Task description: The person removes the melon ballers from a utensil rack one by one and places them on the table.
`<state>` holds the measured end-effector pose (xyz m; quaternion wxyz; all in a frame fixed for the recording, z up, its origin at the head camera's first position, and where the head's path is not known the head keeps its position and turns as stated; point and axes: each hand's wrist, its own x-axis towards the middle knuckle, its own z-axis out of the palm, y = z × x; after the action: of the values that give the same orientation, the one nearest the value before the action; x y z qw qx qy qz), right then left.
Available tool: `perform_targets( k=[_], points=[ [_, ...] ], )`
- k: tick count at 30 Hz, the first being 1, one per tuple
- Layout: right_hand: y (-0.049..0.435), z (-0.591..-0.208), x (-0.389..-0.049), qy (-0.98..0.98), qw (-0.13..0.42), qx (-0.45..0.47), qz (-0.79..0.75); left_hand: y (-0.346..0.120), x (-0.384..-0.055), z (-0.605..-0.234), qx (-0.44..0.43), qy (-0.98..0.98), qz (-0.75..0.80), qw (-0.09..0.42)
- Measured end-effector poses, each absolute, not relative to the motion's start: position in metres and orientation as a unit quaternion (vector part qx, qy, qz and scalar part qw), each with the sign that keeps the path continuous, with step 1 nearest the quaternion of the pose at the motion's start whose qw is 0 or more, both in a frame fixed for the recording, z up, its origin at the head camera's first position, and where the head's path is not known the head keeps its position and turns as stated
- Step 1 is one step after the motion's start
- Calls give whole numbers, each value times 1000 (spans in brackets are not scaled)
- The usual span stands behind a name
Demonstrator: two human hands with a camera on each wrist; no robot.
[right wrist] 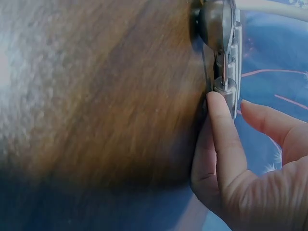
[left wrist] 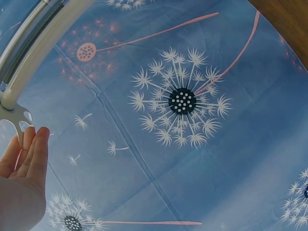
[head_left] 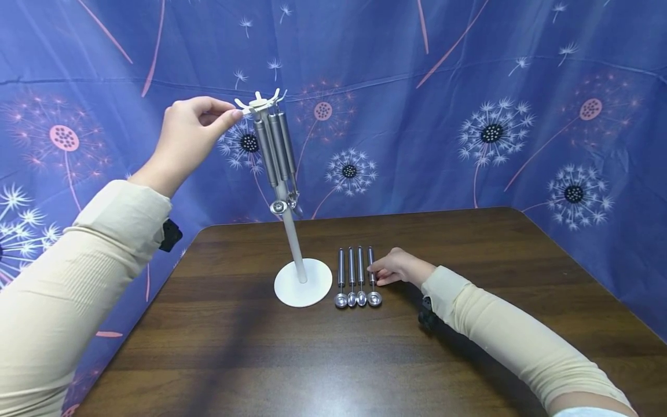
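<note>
A white stand [head_left: 293, 243] with a ring of hooks at its top holds several hanging steel-handled utensils [head_left: 272, 145]. My left hand [head_left: 190, 136] pinches one of its hooks between thumb and fingers; the left wrist view shows the fingertips on that hook [left wrist: 20, 132]. On the table, several small metal spoons [head_left: 351, 269] lie side by side, bowls towards me. My right hand [head_left: 398, 267] is at the handle of the rightmost spoon [head_left: 374, 298]. In the right wrist view the index finger touches this handle [right wrist: 226, 91], while the thumb stands slightly apart from it.
The stand's round white base [head_left: 312, 292] rests on the brown wooden table [head_left: 323, 359], left of the spoons. Behind the table hangs a blue cloth [head_left: 406, 133] with a dandelion pattern.
</note>
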<state>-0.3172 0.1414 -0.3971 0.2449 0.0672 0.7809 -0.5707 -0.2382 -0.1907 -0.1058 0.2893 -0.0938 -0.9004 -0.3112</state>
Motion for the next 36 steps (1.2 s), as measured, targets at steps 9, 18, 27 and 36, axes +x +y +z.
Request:
perform_targets(
  k=[9,18,27,36],
  points=[
    [149,-383,-321,780,245,51,-574,-191,-238,-105,-96,-901,-311,286],
    [149,-356,-324,775,235,20,-586,-195,-237,-99,-102,-908,-320,251],
    [141,-326,-322,766,228,9,-601,-197,-235,-92,-124,-914,-324,208],
    [127,-292,-323,770,219,-23,-599,-200,-235,-89,-129,-918,-317,198]
  ],
)
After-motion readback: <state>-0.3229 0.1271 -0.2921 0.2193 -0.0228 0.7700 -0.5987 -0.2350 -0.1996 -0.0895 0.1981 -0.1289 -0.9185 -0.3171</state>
